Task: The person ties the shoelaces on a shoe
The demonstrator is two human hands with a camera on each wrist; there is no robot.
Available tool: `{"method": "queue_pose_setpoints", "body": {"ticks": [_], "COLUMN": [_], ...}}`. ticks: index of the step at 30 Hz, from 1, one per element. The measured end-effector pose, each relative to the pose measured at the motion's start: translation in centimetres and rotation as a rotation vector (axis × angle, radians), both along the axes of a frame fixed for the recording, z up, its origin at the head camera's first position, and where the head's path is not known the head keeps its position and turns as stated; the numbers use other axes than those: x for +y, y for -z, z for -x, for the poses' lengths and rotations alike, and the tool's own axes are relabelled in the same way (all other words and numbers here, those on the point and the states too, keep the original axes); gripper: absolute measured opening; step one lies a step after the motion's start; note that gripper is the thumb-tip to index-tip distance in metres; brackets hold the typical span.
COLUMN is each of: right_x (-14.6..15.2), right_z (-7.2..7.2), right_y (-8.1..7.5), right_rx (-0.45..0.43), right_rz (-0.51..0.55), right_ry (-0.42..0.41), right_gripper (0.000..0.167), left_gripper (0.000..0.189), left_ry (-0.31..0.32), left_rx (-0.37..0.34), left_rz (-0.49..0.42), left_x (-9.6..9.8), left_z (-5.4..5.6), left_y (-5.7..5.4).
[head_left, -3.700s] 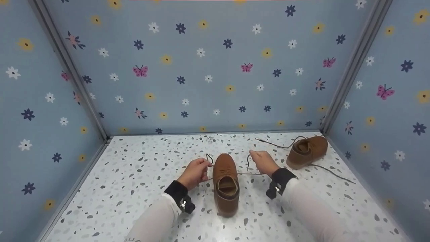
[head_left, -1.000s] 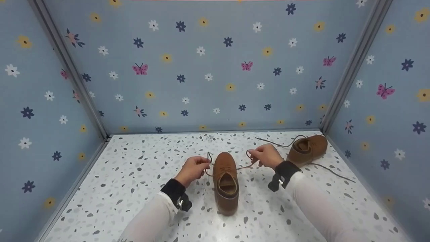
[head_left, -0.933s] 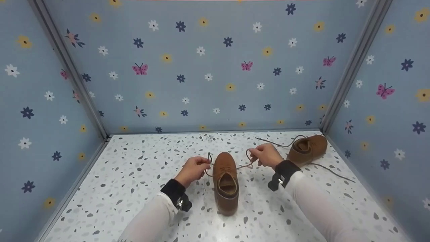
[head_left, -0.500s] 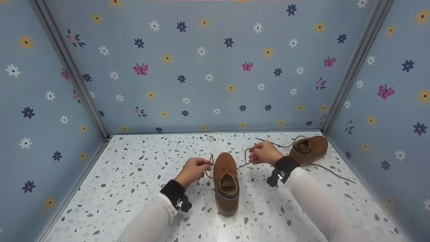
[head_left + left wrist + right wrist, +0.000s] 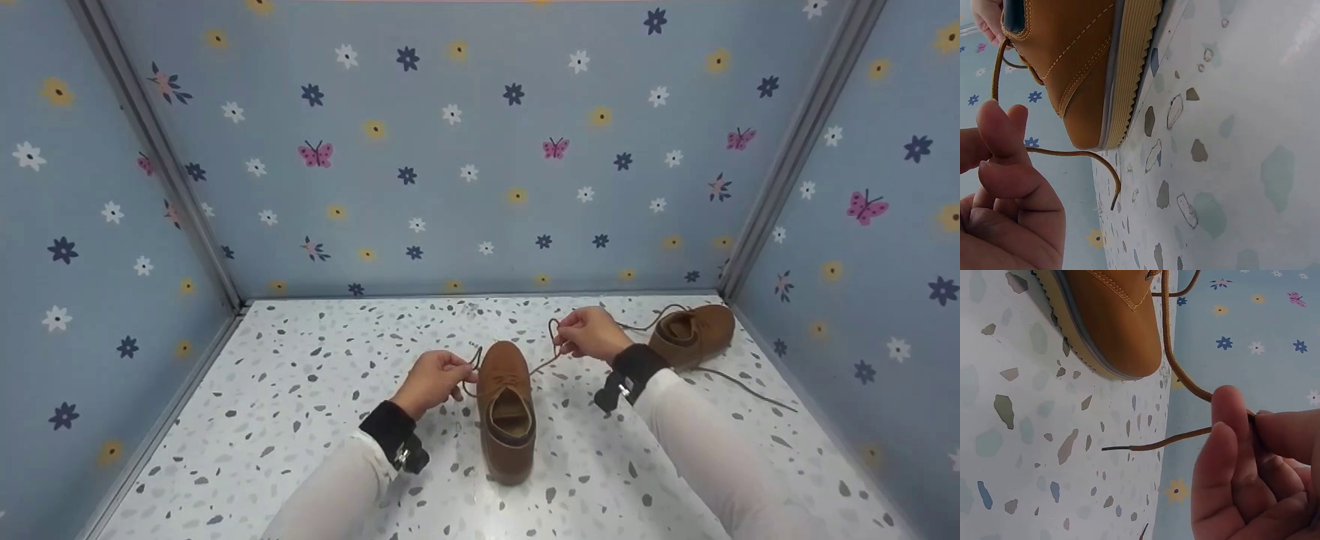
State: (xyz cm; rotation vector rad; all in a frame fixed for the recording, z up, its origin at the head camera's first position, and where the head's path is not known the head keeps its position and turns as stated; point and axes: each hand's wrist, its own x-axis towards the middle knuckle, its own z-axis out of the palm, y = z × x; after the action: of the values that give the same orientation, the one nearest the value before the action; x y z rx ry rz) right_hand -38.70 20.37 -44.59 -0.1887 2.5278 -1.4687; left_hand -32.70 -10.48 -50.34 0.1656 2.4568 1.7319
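Observation:
A brown lace-up shoe (image 5: 504, 412) stands on the floor between the two hands, its toe pointing away. On its left, the left hand (image 5: 433, 381) pinches one brown shoelace (image 5: 1072, 152) between thumb and fingers; the lace's loose end dangles past the fingertips toward the floor in the left wrist view. The right hand (image 5: 592, 334), to the right of the toe, pinches the other shoelace (image 5: 1182, 377). That lace runs from the eyelets up to the fingers, and its dark-tipped end hangs free in the right wrist view.
A second brown shoe (image 5: 694, 334) lies at the back right near the corner, its laces spread loose on the speckled floor (image 5: 337, 345). Blue flowered panels (image 5: 465, 150) wall in the back and both sides. Each wrist wears a black strap with a small camera.
Over the last seconds the right hand has risen and shifted slightly away from the body, drawing its lace along. The left hand has edged a little closer to the shoe. The shoes stay put.

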Motion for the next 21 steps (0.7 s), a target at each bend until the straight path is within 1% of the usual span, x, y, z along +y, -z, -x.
{"method": "queue_pose_setpoints", "body": {"ticks": [5, 10, 16, 19, 21], "right_x": [-0.9, -2.6, -5.4, -6.9, -7.9], "right_z": [0.3, 0.4, 0.3, 0.2, 0.0], "right_y": [-0.7, -1.8, -2.9, -3.2, -3.4], "right_rx": [0.064, 0.13, 0.209, 0.237, 0.251], "right_rz": [0.004, -0.032, -0.1, -0.143, -0.163], "right_ry": [0.016, 0.012, -0.039, -0.069, -0.107], "right_gripper": [0.022, 0.018, 0.019, 0.019, 0.019], "left_gripper": [0.016, 0.017, 0.022, 0.023, 0.023], "left_ry": [-0.006, -0.005, 0.021, 0.017, 0.016], "left_rx": [0.007, 0.032, 0.055, 0.058, 0.056], "left_rz": [0.014, 0.013, 0.022, 0.024, 0.027], "left_x": [0.2, 0.4, 0.4, 0.4, 0.4], "left_z": [0.0, -0.3, -0.6, -0.7, -0.8], "left_y": [-0.1, -0.3, -0.3, -0.3, -0.3]}}
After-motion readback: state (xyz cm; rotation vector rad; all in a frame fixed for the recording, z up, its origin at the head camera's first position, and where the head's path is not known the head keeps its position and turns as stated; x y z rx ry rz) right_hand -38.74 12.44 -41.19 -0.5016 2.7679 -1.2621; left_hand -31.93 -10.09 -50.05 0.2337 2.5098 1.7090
